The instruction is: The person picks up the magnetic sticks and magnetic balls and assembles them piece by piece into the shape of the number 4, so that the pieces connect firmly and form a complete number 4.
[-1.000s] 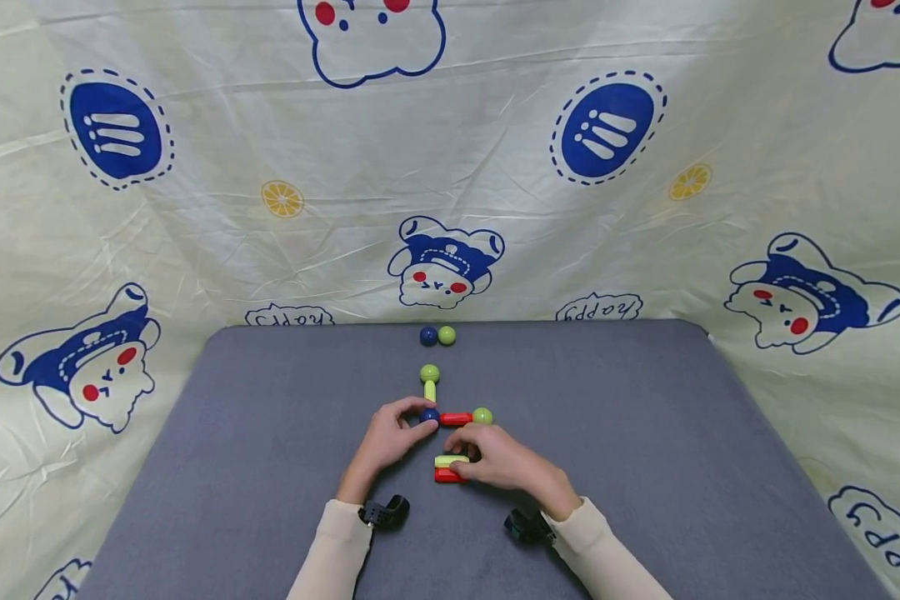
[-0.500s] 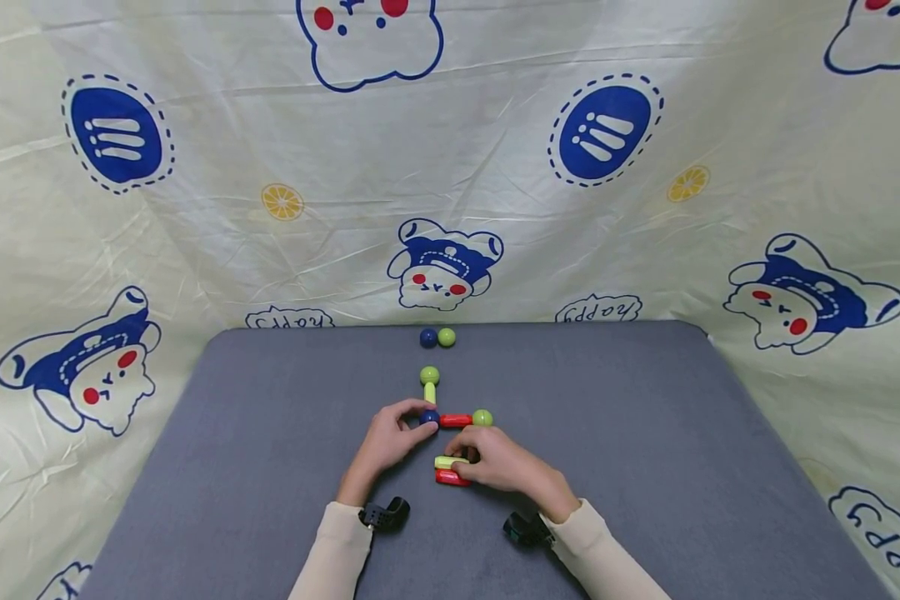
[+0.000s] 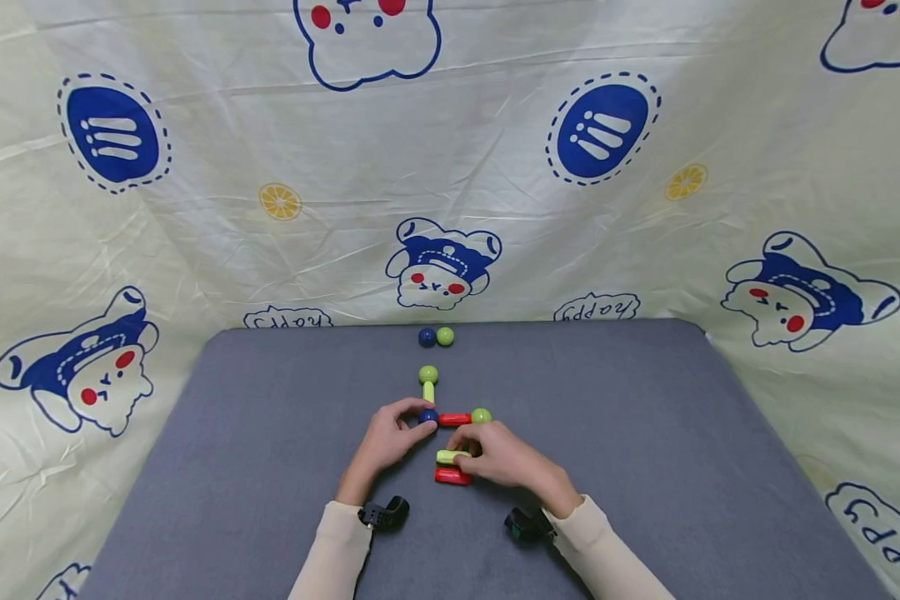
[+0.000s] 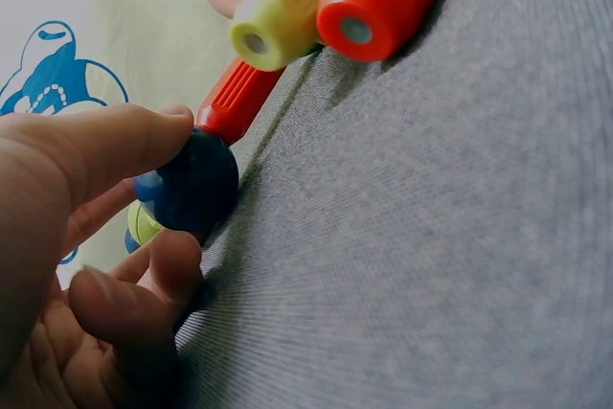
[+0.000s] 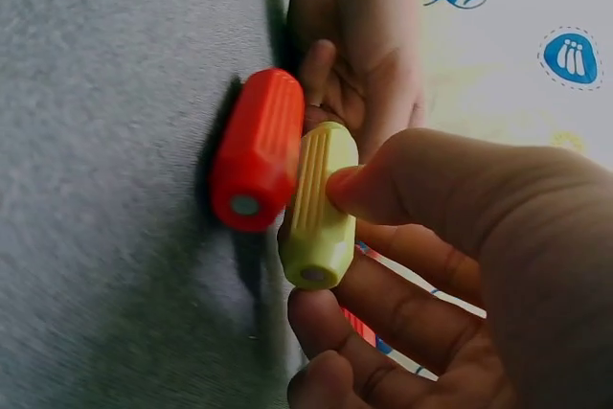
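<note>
My left hand (image 3: 388, 433) grips a dark blue ball (image 4: 196, 184) between thumb and fingers. From that ball a red magnetic rod (image 3: 455, 419) runs right to a green ball (image 3: 482, 416), and a yellow-green rod (image 3: 428, 392) runs away to another green ball (image 3: 428, 374). My right hand (image 3: 498, 454) pinches a loose yellow-green magnetic rod (image 5: 321, 208) between thumb and fingers. A loose red rod (image 3: 452, 476) lies on the cloth just in front of it, and a metal disc shows in its end in the right wrist view.
A blue ball (image 3: 427, 337) and a green ball (image 3: 446, 336) sit side by side near the far edge of the grey table (image 3: 285, 483). Behind the table hangs a printed cream curtain (image 3: 330, 167).
The yellow-green rod in my right hand has moved slightly away from the loose red rod, opening a gap between them. My left hand stays on the blue ball.
</note>
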A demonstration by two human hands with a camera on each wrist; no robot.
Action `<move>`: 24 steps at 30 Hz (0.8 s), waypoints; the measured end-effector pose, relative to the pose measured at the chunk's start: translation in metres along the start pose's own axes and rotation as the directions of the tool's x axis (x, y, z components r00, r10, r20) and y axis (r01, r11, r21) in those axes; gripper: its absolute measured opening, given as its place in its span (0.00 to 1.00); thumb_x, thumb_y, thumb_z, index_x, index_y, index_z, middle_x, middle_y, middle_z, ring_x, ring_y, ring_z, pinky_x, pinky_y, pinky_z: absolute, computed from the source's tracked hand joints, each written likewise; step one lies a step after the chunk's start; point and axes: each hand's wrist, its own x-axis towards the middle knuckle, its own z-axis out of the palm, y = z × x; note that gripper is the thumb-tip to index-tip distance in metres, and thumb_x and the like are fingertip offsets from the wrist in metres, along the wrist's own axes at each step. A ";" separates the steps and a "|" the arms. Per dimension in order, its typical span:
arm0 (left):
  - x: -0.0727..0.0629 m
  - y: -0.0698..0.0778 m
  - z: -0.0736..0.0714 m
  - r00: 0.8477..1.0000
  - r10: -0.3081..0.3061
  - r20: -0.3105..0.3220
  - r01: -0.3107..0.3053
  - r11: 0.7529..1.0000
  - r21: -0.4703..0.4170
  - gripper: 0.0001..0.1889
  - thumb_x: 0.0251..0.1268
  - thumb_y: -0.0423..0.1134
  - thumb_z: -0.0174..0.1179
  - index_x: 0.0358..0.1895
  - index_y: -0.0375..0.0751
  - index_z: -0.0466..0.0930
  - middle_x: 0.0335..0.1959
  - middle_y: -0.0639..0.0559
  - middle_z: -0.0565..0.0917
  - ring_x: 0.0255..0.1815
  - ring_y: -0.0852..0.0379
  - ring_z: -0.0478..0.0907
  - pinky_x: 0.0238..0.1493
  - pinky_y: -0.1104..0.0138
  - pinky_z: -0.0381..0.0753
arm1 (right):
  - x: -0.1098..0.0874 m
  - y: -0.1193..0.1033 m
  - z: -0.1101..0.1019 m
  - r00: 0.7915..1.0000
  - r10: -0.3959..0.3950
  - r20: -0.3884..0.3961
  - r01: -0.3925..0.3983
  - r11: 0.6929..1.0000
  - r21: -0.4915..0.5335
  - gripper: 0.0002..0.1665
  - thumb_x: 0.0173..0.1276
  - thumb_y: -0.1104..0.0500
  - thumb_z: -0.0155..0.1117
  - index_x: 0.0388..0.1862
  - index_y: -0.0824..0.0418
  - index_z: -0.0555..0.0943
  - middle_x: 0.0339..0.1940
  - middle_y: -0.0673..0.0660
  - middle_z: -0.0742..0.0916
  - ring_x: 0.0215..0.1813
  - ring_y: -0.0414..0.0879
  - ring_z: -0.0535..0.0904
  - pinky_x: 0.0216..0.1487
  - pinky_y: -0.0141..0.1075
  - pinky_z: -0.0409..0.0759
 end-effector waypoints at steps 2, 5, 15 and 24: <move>0.000 0.000 0.000 1.000 -0.005 -0.001 0.005 1.000 0.000 0.14 0.66 0.44 0.71 0.53 0.50 0.88 0.49 0.49 0.87 0.20 0.62 0.69 0.23 0.70 0.68 | -0.001 -0.002 -0.003 1.000 -0.001 0.000 0.001 1.000 0.009 0.08 0.70 0.62 0.66 0.46 0.56 0.87 0.35 0.46 0.85 0.31 0.36 0.76 0.32 0.31 0.76; 0.000 0.001 -0.001 1.000 -0.003 -0.003 0.003 1.000 0.003 0.14 0.66 0.44 0.71 0.53 0.50 0.88 0.49 0.49 0.87 0.20 0.62 0.69 0.23 0.70 0.68 | -0.001 -0.004 -0.006 1.000 -0.002 -0.009 0.002 1.000 0.013 0.08 0.70 0.62 0.67 0.47 0.56 0.87 0.35 0.46 0.84 0.31 0.37 0.76 0.32 0.32 0.77; -0.002 -0.001 -0.001 1.000 0.002 0.001 -0.002 1.000 0.001 0.14 0.66 0.43 0.72 0.53 0.49 0.88 0.48 0.49 0.87 0.19 0.62 0.69 0.22 0.70 0.68 | 0.000 -0.003 -0.019 0.998 -0.022 -0.051 0.024 0.999 0.047 0.08 0.72 0.60 0.67 0.48 0.55 0.86 0.38 0.47 0.86 0.34 0.38 0.76 0.33 0.32 0.77; 0.000 -0.002 0.001 1.000 0.011 -0.005 -0.011 1.000 0.001 0.14 0.66 0.43 0.72 0.53 0.50 0.88 0.48 0.48 0.87 0.19 0.62 0.69 0.22 0.70 0.69 | 0.010 -0.005 -0.043 0.992 -0.040 -0.124 0.050 0.996 0.079 0.09 0.72 0.60 0.67 0.49 0.55 0.87 0.42 0.49 0.88 0.40 0.41 0.81 0.43 0.37 0.82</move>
